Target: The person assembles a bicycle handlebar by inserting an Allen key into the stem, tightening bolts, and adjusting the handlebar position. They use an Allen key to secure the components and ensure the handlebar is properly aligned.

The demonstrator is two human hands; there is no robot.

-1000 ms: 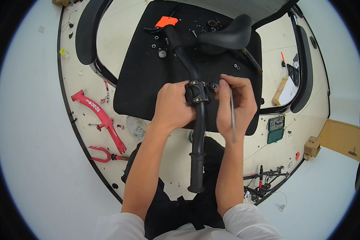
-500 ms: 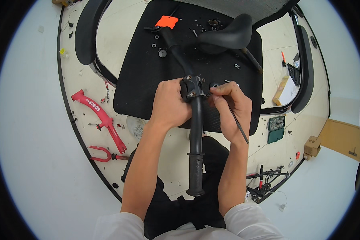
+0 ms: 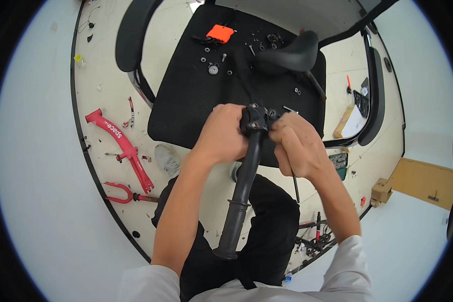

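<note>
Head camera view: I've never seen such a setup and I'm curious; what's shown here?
There is no machine, just a person working bare-handed. A wide camera on their head looks down, which makes straight edges bend. The left hand holds a black handlebar at its clamp; the right hand, beside the clamp, holds a thin dark rod. On the black chair seat lie a bicycle saddle, an orange piece and small metal parts. A pink bicycle frame lies on the floor to the left.
</note>
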